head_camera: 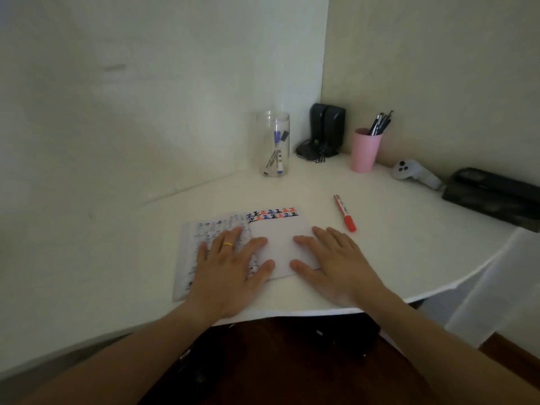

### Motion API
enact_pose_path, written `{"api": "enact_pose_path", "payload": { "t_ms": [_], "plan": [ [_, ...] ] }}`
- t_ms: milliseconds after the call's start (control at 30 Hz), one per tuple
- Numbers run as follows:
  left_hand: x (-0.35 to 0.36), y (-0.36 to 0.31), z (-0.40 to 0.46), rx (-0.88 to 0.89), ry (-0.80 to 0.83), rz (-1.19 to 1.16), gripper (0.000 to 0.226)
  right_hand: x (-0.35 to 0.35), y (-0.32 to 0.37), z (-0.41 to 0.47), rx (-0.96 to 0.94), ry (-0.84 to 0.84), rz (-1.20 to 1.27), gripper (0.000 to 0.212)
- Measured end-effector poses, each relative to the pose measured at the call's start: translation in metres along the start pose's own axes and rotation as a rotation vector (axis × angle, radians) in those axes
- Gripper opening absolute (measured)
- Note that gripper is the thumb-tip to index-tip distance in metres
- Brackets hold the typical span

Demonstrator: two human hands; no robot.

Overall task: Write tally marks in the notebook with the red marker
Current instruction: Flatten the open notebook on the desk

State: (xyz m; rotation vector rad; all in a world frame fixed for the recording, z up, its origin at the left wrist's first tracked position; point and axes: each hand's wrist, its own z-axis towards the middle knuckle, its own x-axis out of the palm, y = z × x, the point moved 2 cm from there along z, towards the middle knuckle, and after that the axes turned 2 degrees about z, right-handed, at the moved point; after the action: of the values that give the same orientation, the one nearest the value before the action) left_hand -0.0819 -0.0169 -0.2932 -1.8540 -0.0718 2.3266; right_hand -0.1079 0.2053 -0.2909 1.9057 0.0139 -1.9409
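I noted the capped red plastic marker (344, 213) beyond and just right of my flat, spread, empty right hand (333, 261), the nearer one, cap toward me, long axis running away.

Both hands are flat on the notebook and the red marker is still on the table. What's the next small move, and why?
Probably lift the right hand and reach for the red marker, which lies capped on the table just beyond that hand's fingertips. The left hand can keep pressing the open notebook flat; neither hand holds anything yet.
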Motion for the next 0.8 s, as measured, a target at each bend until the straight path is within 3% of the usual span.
{"api": "enact_pose_path", "payload": {
  "t_ms": [367, 533, 667, 800],
  "plan": [
    [-0.013, -0.003, -0.009, -0.004, 0.134, 0.040, 0.065, -0.019, 0.011, -0.007, 0.033, 0.053, -0.020, 0.063],
    [-0.007, -0.001, -0.005, -0.009, 0.186, 0.047, 0.067, -0.046, -0.016, 0.043, 0.159, -0.332, -0.207, 0.047],
    [-0.001, 0.002, 0.001, -0.004, 0.171, 0.046, 0.068, -0.035, -0.035, 0.074, 0.248, -0.184, -0.308, 0.050],
    [0.003, 0.002, 0.003, -0.004, 0.145, 0.037, 0.080, -0.035, -0.003, 0.100, 0.071, -0.337, -0.160, 0.044]
  ]
}}
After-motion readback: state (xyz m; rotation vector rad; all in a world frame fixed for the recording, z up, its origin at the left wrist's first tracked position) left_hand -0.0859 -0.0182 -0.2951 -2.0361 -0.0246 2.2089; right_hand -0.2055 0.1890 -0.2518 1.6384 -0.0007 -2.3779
